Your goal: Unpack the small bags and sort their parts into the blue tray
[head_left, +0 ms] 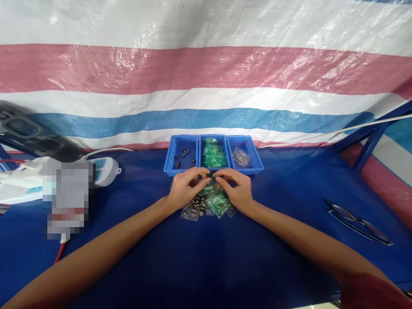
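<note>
Hands meet just under frame centre, both low over a loose pile. Left hand point(188, 186) and right hand point(236, 189) face each other, thumbs and index fingers narrow, tips nearly meeting. Some tiny bit may sit between them; too small to name, can't tell which hand grips it. Fingertip hold probably because parts are this small; forearms angle in from both lower corners, likely so both hands can share one spot.

Pile at lower centre, on blue table point(212, 257): dark metal pieces point(202, 205), green packets point(219, 204), clear bag point(189, 213) at its lower left edge. Sits close to the body side of the trays, presumably for a short reach.

Three blue trays side by side at centre, just beyond the fingers, looks like one kind per tray: left tray point(178, 171) has scattered dark screws point(183, 151), middle tray point(201, 150) stacked green packets point(214, 150), right tray point(244, 143) clear packets point(241, 157). Separate walls likely stop mixing.

Glasses point(358, 222) lower right, power strip point(25, 184) far left, both well apart from the pile, seemingly out of the way.
</note>
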Tool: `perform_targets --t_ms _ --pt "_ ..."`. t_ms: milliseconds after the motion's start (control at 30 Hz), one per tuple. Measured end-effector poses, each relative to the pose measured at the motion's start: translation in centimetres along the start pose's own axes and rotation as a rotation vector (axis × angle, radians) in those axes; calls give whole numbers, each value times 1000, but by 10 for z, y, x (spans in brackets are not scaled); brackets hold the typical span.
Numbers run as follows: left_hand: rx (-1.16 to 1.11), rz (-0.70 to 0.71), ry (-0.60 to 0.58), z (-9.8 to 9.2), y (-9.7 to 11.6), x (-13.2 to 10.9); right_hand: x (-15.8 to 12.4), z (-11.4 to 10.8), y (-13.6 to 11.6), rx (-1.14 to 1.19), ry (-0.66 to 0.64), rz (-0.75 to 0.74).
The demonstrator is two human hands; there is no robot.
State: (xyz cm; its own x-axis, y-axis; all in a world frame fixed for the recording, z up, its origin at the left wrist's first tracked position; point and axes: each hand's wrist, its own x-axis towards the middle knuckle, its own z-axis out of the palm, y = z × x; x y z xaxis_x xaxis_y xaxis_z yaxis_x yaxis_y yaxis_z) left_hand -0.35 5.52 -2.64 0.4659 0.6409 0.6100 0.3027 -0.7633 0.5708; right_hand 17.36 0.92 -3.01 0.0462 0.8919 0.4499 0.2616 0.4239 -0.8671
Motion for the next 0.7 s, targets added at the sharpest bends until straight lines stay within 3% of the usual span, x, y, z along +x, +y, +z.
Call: perform_targets --t_ms 700 --pt "-5 35 -22 -2 0 1 2 2 -3 -15 14 9"
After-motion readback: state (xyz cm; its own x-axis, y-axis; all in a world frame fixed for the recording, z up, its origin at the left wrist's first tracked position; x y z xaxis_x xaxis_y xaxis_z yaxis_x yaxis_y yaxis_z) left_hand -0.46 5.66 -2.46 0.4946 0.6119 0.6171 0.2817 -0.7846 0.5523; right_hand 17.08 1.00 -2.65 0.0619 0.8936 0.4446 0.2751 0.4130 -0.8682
